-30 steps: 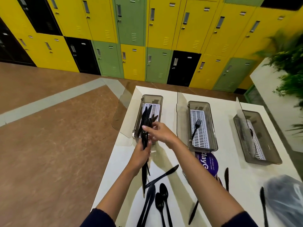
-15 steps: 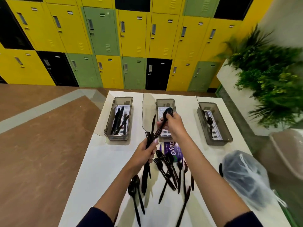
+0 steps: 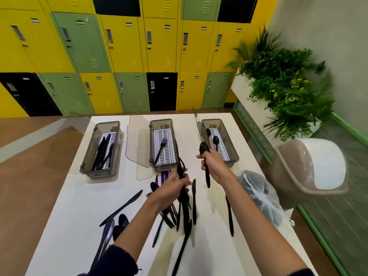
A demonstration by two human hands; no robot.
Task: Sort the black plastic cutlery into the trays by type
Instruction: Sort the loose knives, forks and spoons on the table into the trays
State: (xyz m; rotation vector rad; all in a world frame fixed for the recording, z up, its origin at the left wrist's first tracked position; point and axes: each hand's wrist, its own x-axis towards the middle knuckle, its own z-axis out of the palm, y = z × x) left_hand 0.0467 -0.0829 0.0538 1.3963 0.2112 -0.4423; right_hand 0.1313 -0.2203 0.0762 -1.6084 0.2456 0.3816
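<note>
Right hand [image 3: 211, 163] grips spoon [image 3: 205, 156] near right tray [image 3: 233, 144].

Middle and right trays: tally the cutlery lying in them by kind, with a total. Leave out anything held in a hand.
Forks: 1, in the middle tray
Spoons: 2, in the right tray
Total: 3

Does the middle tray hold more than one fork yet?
No, only a single fork lies in the middle tray.
</note>
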